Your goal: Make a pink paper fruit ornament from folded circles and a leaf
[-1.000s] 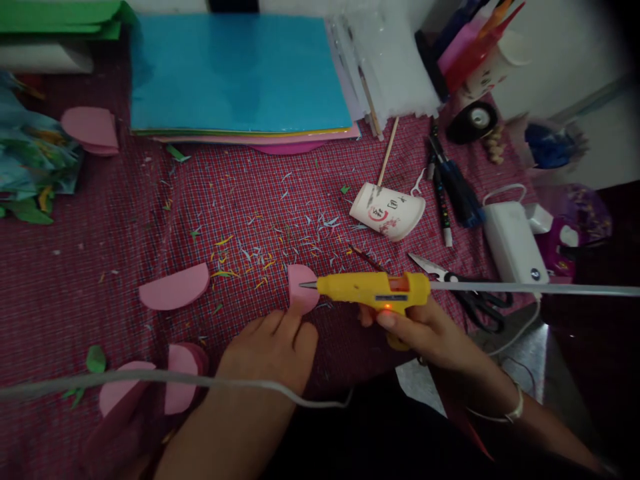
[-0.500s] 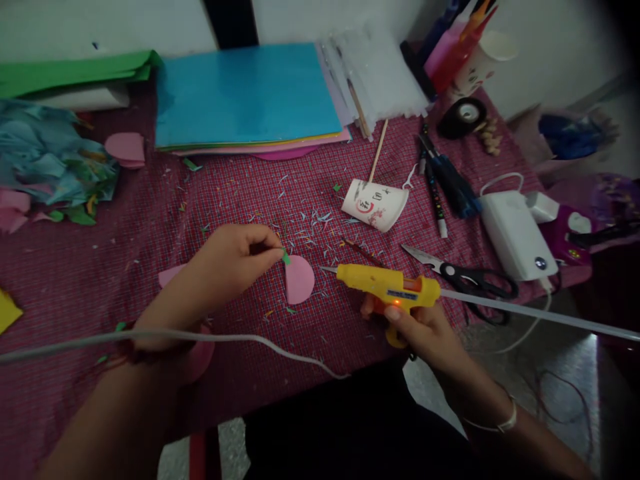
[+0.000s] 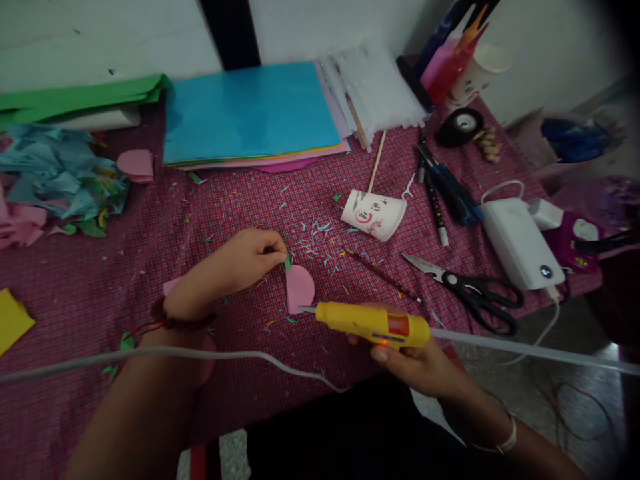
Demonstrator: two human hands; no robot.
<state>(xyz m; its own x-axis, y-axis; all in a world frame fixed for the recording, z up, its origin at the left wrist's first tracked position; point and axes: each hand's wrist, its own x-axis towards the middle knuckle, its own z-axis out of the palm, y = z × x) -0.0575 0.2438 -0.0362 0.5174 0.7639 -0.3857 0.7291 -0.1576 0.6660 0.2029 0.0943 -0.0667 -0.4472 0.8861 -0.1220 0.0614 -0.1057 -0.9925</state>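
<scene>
**Operator wear, both arms plus lap**

Left hand (image 3: 247, 259) bare, left forearm (image 3: 137, 403) bare. Wrist, about 8 o'clock from centre: dark brown bracelet (image 3: 180, 321), chunky, lumpy outline; beads or gathered fabric, can't tell which. Thin red strands (image 3: 147, 328) at its 9 o'clock side, unclear if attached. Right hand (image 3: 420, 367) bare, right forearm (image 3: 483, 421) bare. Wrist, about 4 o'clock: slim pale bangle (image 3: 511, 435), smooth loop, thickest-looking and brightest on its 3 o'clock side. 6 o'clock: black garment (image 3: 330, 433), plain, folds and seams lost in shadow.
</scene>
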